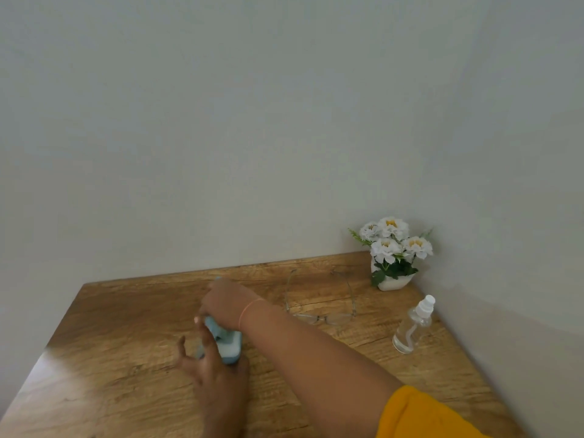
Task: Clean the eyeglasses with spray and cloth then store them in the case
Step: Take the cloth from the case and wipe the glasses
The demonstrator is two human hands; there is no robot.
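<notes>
A light blue eyeglass case (228,346) lies on the wooden table (126,327) near its middle. My left hand (215,374) comes up from the bottom edge and holds the case between thumb and fingers, the outer fingers spread. My right hand (222,300) reaches across from the right and curls over the far end of the case, its thumb tip showing at the left. The thin-rimmed eyeglasses (320,306) lie unfolded on the table to the right of my hands. A clear spray bottle (412,327) with a white nozzle stands further right. No cloth shows.
A white pot of white artificial flowers (393,251) stands in the far right corner against the wall. Grey walls close the table's far and right sides. My right forearm, with a yellow sleeve (420,415), crosses the table in front of the eyeglasses.
</notes>
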